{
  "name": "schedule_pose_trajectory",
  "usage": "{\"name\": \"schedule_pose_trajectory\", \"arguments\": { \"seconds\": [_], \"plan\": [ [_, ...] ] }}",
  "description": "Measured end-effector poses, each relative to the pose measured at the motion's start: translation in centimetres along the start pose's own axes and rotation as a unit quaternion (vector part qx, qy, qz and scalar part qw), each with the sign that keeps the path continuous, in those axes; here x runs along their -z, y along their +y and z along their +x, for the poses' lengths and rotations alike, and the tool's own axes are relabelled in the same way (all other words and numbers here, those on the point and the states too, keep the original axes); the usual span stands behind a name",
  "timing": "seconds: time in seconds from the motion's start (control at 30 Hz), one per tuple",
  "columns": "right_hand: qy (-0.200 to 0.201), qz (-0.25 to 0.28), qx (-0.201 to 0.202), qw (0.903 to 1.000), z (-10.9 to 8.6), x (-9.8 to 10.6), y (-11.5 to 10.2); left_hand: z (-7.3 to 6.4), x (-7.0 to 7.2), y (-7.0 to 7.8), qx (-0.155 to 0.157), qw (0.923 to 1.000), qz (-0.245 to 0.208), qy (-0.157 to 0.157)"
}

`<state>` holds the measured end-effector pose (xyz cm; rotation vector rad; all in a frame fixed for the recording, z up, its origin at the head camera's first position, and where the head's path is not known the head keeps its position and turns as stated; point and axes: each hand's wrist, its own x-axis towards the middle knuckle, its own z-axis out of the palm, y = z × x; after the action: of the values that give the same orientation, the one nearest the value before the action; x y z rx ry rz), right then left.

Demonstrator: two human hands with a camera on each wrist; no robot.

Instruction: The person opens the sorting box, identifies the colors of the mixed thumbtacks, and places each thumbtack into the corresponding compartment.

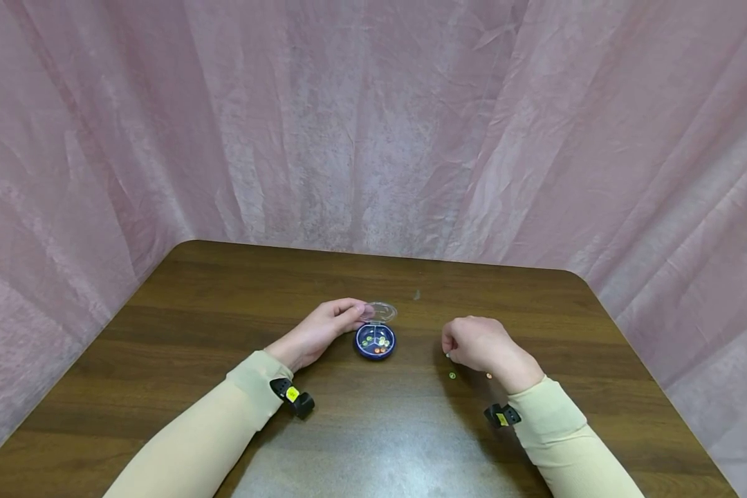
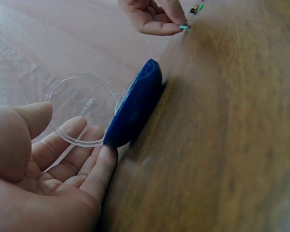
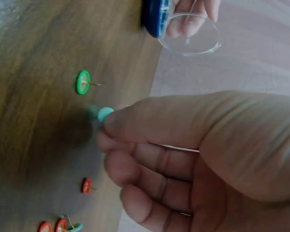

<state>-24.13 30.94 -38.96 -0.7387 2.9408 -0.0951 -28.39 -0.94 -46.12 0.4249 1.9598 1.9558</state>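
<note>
A round blue case (image 1: pixel 375 354) with a divided inside sits on the table, its clear hinged lid (image 2: pixel 82 108) raised. Several green, yellowish and orange-red thumbtacks lie in its compartments. My left hand (image 1: pixel 324 330) holds the case by the lid, thumb at the lid's rim and fingers behind it, with fingertips by the blue base. To the right of the case, my right hand (image 1: pixel 482 346) pinches a mint-green thumbtack (image 3: pixel 105 114) between thumb and index finger, close over the table. A green thumbtack (image 3: pixel 83 82) and a red thumbtack (image 3: pixel 86 186) lie near it, pins pointing up.
More loose thumbtacks (image 3: pixel 61 224), red and mint-green, lie together under the right wrist. The brown wooden table (image 1: pixel 348 422) ends at a far edge before a hanging pink curtain (image 1: pixel 361 138). Black wrist cameras (image 1: pixel 300 404) are strapped over both sleeves.
</note>
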Motion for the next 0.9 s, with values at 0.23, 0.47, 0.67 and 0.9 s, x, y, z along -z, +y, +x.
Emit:
{"name": "schedule_pose_trajectory", "arguments": {
  "seconds": [0.23,0.47,0.67,0.9],
  "plan": [
    [0.02,-0.001,-0.006,0.9998,0.35,-0.51,-0.06,-0.03,-0.01,0.05,0.001,1.0,0.001,0.0],
    [0.027,0.002,-0.001,0.9996,0.35,-0.64,-0.16,-0.08,-0.05,0.1,0.005,1.0,0.004,0.002],
    [0.01,0.008,-0.002,0.9999,0.13,-0.39,-0.07,0.01,0.0,-0.14,0.0,1.0,0.005,0.003],
    [0.025,0.01,-0.003,0.9996,-0.09,0.17,0.03,-0.07,-0.19,0.04,-0.005,1.0,0.002,0.005]
  ]
}}
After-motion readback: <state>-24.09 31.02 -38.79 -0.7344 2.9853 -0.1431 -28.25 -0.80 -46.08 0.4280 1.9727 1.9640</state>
